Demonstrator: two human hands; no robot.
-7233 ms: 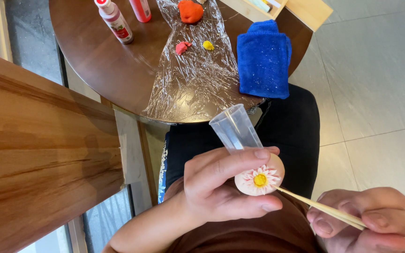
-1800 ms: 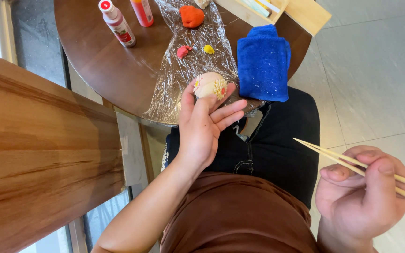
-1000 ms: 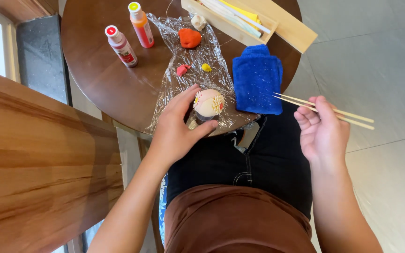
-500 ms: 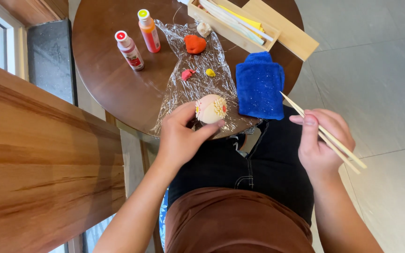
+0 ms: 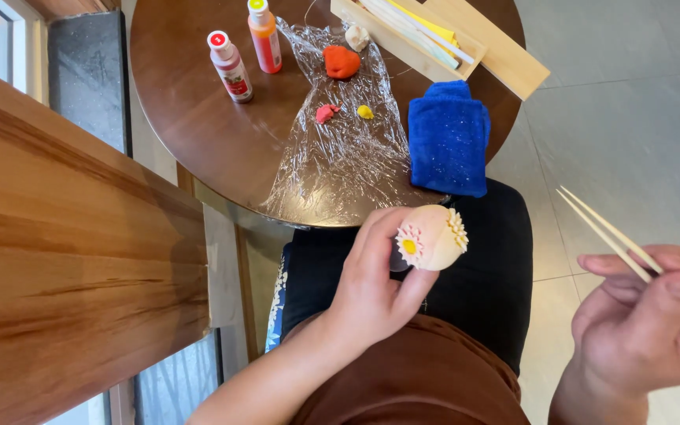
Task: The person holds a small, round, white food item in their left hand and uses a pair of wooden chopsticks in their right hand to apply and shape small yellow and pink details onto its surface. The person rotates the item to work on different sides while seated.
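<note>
My left hand holds a pale peach clay ball over my lap, just below the round table's near edge. Two small daisy flowers with yellow centres sit on the ball. My right hand is at the lower right, closed on a pair of thin wooden sticks that point up and to the left. The sticks' tips are well apart from the ball.
The round brown table carries a sheet of clear plastic wrap with orange, pink and yellow clay bits, two paint bottles, a folded blue towel and a wooden tray. A wooden ledge runs along the left.
My left hand has drawn the ball back from the table edge toward my lap and turned it. My right hand with the sticks has dropped lower and to the right.
</note>
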